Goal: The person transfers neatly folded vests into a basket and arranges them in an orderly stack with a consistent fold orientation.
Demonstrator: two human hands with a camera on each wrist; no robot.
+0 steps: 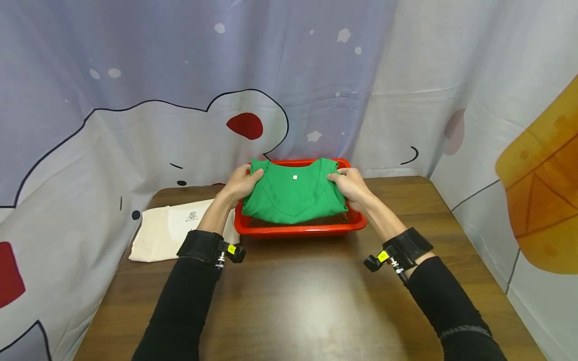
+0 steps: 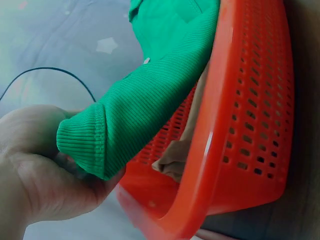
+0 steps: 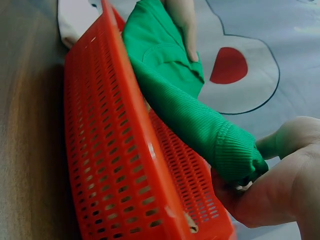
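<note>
A folded green shirt [image 1: 295, 193] with a small white neck label hangs between my two hands over a red plastic basket [image 1: 300, 230]. My left hand [image 1: 241, 183] grips its left side, thumb on top. On the opposite side, my right hand [image 1: 351, 185] pinches the fabric between thumb and fingers. Ribbed edging of the green shirt [image 2: 140, 95] shows close up in the left wrist view, just over the basket rim. Beneath it, a brown cloth [image 2: 175, 157] lies inside the basket, mostly hidden by the shirt.
A folded cream garment [image 1: 164, 228] with small dark print lies on the wooden table [image 1: 289, 296], left of the basket and partly behind my left forearm. A printed curtain [image 1: 316, 75] hangs behind the table and along its sides.
</note>
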